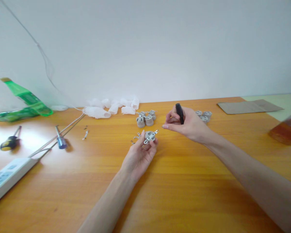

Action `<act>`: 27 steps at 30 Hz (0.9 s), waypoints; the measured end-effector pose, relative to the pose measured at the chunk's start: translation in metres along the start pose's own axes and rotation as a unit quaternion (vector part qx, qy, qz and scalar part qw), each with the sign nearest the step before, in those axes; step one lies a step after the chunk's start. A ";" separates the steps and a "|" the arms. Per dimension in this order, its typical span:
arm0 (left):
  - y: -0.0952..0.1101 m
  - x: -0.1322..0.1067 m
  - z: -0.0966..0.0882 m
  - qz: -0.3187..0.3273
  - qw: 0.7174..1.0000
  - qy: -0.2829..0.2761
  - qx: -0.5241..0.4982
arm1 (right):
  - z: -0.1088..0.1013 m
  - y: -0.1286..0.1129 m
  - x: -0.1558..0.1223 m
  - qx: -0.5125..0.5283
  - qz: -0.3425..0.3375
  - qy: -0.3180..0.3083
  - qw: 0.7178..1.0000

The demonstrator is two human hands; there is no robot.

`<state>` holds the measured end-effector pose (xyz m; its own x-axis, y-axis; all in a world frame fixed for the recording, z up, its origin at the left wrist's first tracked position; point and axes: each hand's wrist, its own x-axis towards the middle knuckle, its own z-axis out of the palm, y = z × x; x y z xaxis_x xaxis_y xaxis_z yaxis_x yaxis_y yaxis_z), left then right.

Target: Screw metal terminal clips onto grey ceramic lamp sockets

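My left hand (140,158) holds a small round grey part (150,137), which looks like a lamp socket with a metal strip across its face. The strip's ends stick out past the grey body. To the right, my right hand (186,124) is closed around a tool with a black ribbed handle (179,113); its working end is hidden. The thumb and forefinger come together near the socket, apart from it, and I cannot make out anything between them. Loose metal clips (137,136) lie just behind my left fingers.
Grey sockets (149,121) stand behind my hands, with more sockets (207,116) beyond my right wrist. At left are a power strip (12,174), a blue-handled tool (61,141), a screwdriver (9,143) and a green bag (26,100). Right: cardboard (249,106), a container of reddish liquid (285,132).
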<state>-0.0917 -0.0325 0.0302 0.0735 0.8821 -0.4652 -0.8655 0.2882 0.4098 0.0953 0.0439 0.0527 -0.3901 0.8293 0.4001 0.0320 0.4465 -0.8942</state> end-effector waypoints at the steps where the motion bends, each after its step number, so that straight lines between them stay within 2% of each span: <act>1: 0.000 0.000 0.000 0.001 1.000 -0.001 0.000 | 0.002 -0.004 0.000 0.000 -0.004 -0.004 1.000; 14: -0.003 -0.002 0.002 0.007 1.000 -0.012 0.004 | 0.004 -0.023 -0.008 -0.093 -0.047 -0.005 0.995; 24: -0.003 -0.002 0.002 0.021 1.000 -0.011 0.014 | 0.007 -0.027 -0.012 -0.230 -0.092 -0.035 0.968; 27: -0.004 -0.003 0.003 0.031 0.999 -0.009 0.018 | 0.011 -0.026 -0.012 -0.243 -0.098 -0.040 0.964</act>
<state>-0.0867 -0.0349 0.0326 0.0282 0.9051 -0.4243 -0.8499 0.2451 0.4664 0.0893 0.0188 0.0689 -0.5020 0.6926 0.5180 0.3692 0.7132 -0.5958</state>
